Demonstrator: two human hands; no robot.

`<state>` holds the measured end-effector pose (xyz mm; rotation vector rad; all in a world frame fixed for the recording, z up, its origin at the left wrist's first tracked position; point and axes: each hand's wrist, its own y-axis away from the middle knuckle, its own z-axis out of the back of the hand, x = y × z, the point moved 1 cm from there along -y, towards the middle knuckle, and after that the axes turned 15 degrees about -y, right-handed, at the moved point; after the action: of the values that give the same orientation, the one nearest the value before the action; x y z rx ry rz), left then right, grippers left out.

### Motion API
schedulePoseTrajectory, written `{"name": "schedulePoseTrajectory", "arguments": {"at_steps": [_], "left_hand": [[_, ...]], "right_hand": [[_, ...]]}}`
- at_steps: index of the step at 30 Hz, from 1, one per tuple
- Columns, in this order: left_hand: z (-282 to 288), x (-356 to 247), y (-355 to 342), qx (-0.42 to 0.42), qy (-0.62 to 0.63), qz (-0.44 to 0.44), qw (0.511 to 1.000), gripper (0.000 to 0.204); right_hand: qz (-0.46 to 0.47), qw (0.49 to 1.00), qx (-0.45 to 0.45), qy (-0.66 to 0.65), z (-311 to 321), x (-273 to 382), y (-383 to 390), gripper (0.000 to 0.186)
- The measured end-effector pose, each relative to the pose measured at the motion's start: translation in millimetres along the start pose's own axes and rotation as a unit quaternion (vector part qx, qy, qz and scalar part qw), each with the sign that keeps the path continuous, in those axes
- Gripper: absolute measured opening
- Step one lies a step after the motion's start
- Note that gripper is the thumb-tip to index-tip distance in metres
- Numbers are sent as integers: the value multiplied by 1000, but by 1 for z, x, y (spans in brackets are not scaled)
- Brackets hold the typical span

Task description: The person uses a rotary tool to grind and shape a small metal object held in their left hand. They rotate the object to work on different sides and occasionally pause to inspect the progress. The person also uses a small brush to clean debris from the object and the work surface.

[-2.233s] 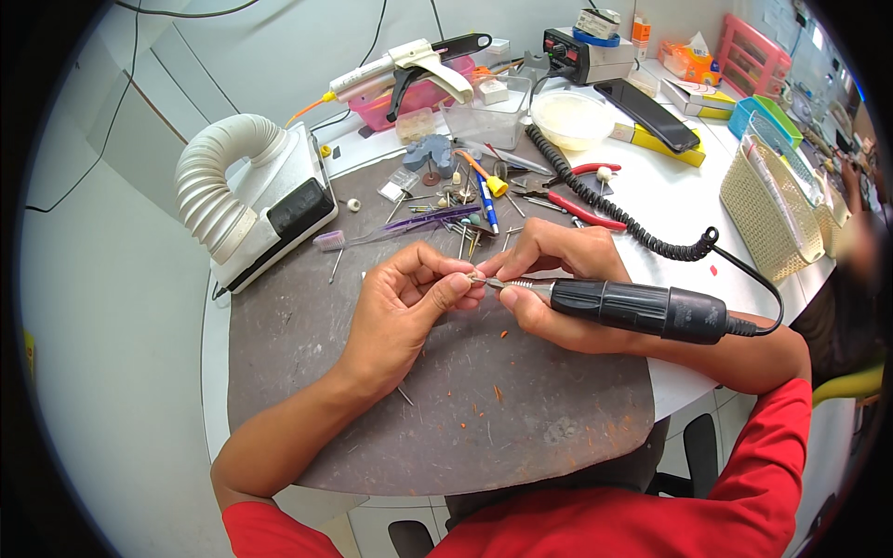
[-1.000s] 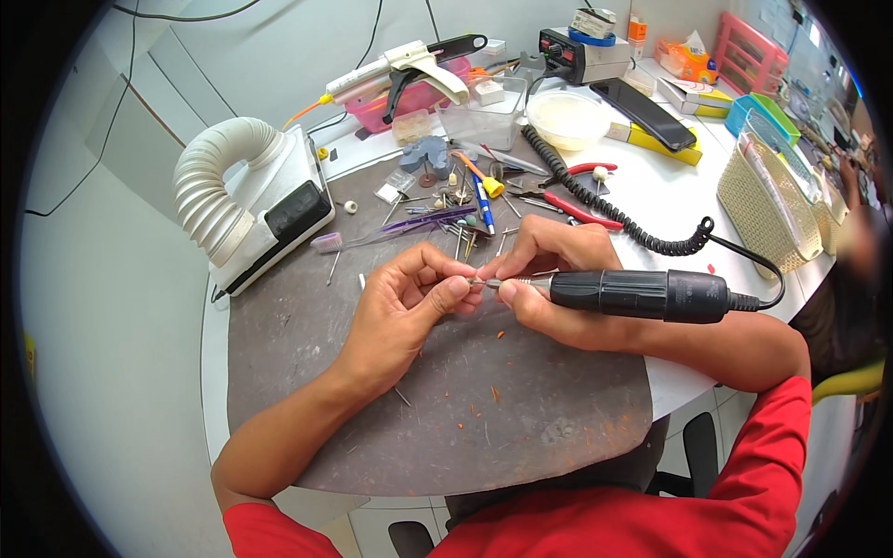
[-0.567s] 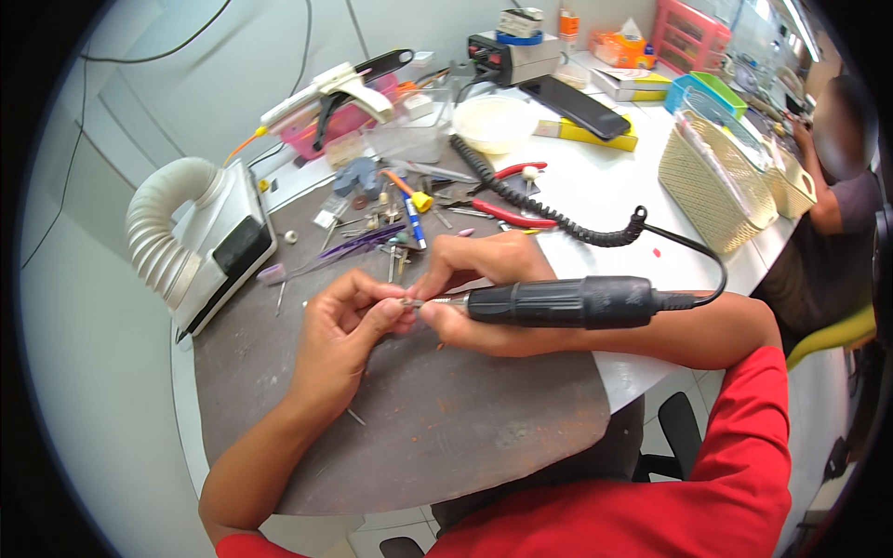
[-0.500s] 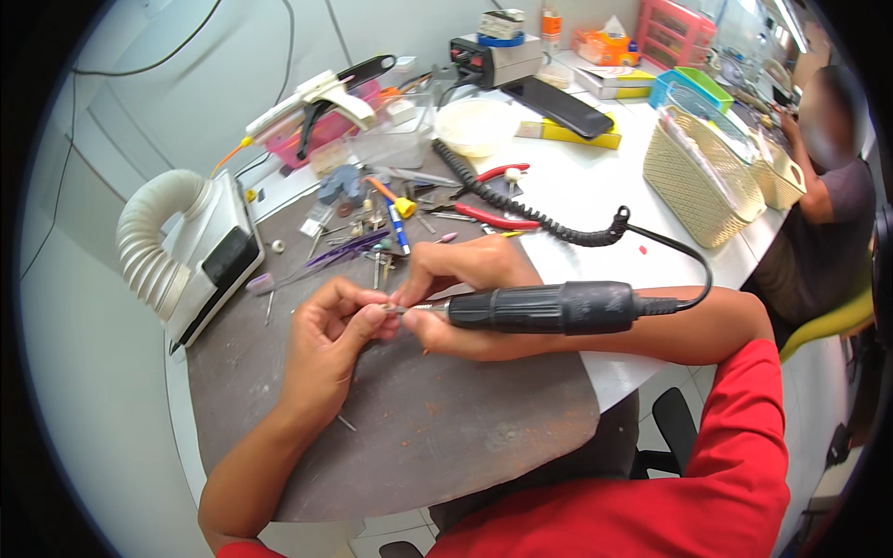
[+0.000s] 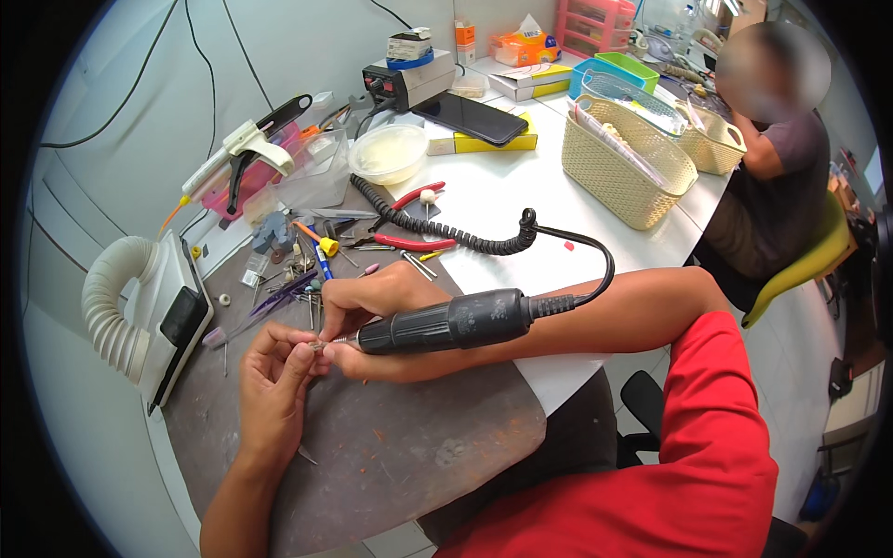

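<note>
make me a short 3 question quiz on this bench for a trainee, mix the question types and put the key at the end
1. Which of the person's own hands, left or right, is wrapped around the black handpiece?
2. True or false: the pliers have blue handles.
3. What does the phone lie partly on top of?
a) a woven basket
b) a yellow-and-white box
c) a tissue pack

Key: 1. the right hand; 2. false, the handles are red; 3. b
</note>
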<state>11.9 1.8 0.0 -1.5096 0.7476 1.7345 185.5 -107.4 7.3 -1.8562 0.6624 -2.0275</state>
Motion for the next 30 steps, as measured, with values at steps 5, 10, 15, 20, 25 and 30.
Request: {"name": "schedulePoseTrajectory", "arguments": {"at_steps": [5,10,15,20,25,30], "left_hand": [[-2,-1,1,-14,3,4,1000,13],[-3,-4,1,-14,-3,2,1000,13],[-2,-1,1,-10,-4,-4,1000,13],[-2,-2,1,-14,6,1,1000,13],[-2,-3,1,-18,0,4,1000,12],[-2,-2,0,-16,5,1,1000,13]], "right_hand": [[40,999,6,15,1,-5,0,25],[9,1000,2,-4,1,-3,0,23],[38,999,-2,-1,-1,-8,0,22],[55,998,1,16,-1,-9,0,21],[24,1000,-4,10,0,-4,0,21],[75,997,6,1,-1,-10,-1,16]]}}
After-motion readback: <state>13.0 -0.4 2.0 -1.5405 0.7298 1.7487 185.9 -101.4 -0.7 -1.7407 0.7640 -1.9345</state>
